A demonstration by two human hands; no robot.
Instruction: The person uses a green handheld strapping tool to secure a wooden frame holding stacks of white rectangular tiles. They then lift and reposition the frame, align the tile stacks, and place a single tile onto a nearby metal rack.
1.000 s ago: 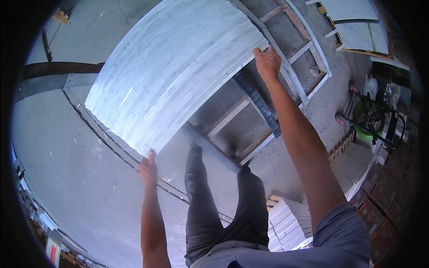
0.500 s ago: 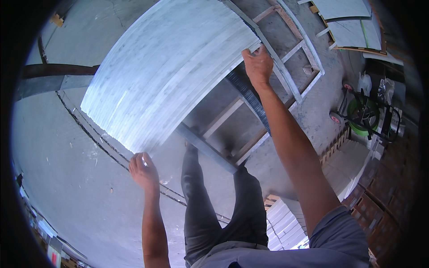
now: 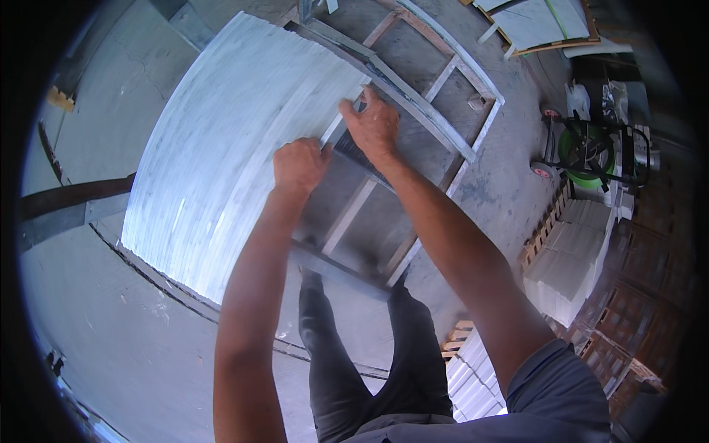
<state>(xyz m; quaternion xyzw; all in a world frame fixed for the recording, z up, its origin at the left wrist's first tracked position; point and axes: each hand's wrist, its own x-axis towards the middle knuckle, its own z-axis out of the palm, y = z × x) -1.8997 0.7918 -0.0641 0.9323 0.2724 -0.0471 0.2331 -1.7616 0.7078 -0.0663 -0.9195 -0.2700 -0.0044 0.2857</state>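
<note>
A broad grey-white layer of long, streaked strips (image 3: 221, 133) rests across a metal frame (image 3: 340, 269), its strips lying side by side. My left hand (image 3: 301, 164) is closed on the near edge of this layer, fingers curled over the nearest strip and thumb toward the right. Just beyond it, my right hand (image 3: 373, 125) pinches the same edge close to the far right corner. The fingertips of both hands are partly hidden, so how deep they reach under the strip cannot be seen. Between the hands a thin pale edge shows.
Right of the layer lies another metal frame (image 3: 450, 74) with crossbars. A wheeled cart with a green reel (image 3: 583, 155) stands farther right, near stacked pale tiles (image 3: 569, 251) on a pallet. Light slabs (image 3: 539, 22) sit at the far right. A dark beam (image 3: 74, 198) extends leftward.
My left hand has moved from the layer's near left corner, up and right along the edge, to beside my right hand. The right hand remains near the far right corner. The view has shifted.
</note>
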